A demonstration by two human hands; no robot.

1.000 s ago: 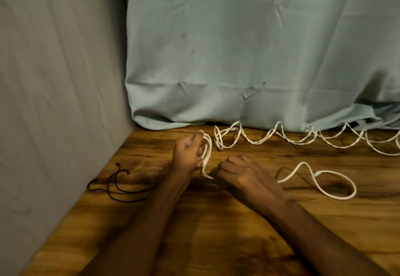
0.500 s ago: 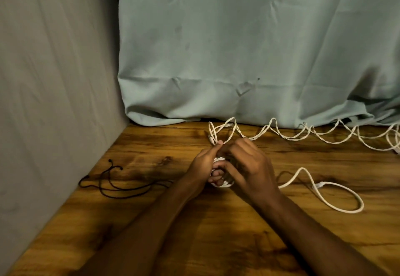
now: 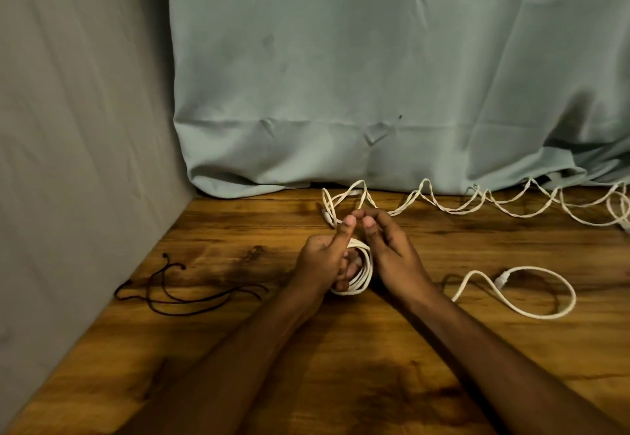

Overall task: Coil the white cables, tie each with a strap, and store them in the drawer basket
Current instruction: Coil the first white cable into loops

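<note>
White cable (image 3: 363, 272) partly coiled round left hand (image 3: 324, 260) fingers; right hand (image 3: 392, 250) fingers curled, grip unclear.

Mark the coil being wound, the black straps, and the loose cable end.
white coil (image 3: 362, 272), head view, its right-hand strands.
black straps (image 3: 191, 293), head view, middle of the bundle.
loose cable end (image 3: 504, 278), head view, its connector.

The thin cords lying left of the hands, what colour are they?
Black cords, seen in the head view.
</note>
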